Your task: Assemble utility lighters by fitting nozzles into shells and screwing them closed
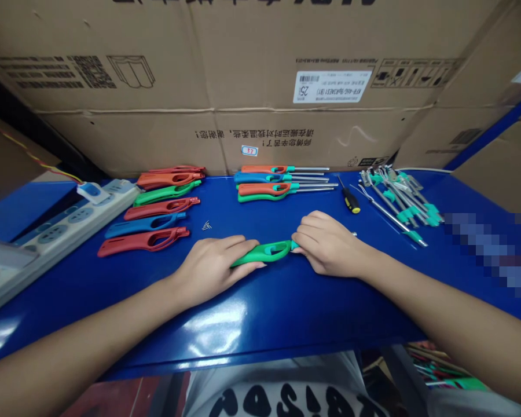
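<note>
Between my hands, just above the blue table, is a green lighter point(264, 253) with a long handle and a teal trigger. My left hand point(217, 263) is wrapped round its handle end. At the teal collar my right hand point(323, 243) closes over the lighter's front, covering most of the metal tube; only the tip shows past the fingers. Behind my hands lie several lighters with tubes point(267, 190), orange, blue and green. Left of them several handle shells without tubes point(145, 240) lie in a column. A few tiny screws point(206, 225) sit near the shells.
A black and yellow screwdriver point(350, 197) lies beyond my right hand. Right of it is a pile of metal tubes with teal parts point(403, 197). A power strip point(56, 231) runs along the left edge. Cardboard point(252, 87) walls off the back of the blue table point(156, 324).
</note>
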Demonstrator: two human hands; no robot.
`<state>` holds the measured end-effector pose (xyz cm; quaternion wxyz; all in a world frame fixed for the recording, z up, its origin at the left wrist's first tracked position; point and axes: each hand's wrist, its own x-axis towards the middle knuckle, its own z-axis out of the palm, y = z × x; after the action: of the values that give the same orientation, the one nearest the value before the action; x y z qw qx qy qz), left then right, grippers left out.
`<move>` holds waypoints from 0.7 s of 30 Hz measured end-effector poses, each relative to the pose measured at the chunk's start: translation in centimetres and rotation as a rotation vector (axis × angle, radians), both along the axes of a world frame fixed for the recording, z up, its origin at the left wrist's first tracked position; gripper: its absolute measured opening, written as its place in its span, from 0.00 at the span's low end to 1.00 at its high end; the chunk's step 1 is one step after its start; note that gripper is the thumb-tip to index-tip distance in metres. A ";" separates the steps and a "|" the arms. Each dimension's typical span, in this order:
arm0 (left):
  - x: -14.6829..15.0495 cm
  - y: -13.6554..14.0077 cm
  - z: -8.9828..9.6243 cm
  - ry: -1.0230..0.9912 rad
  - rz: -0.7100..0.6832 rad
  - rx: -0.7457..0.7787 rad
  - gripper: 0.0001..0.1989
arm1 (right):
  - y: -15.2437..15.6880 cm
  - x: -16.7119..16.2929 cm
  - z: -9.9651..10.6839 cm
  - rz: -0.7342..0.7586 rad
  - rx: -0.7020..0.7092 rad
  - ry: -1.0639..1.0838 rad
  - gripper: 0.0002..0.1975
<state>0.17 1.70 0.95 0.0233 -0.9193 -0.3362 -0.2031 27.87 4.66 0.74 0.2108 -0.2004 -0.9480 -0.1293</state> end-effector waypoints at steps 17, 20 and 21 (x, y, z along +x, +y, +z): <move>-0.2 -0.3 1.0 0.128 -0.072 0.157 0.22 | -0.5 -0.2 -1.0 0.014 -0.339 0.050 0.11; -0.2 -0.4 1.0 0.128 -0.082 0.165 0.22 | -0.6 -0.2 -0.9 0.015 -0.393 0.063 0.11; -0.2 -0.4 1.0 0.130 -0.088 0.172 0.22 | -0.6 -0.2 -0.8 0.018 -0.419 0.069 0.11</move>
<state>0.02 1.30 1.92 0.1150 -0.9390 -0.2748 -0.1717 27.65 4.04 -0.05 0.1979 -0.2356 -0.9482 0.0793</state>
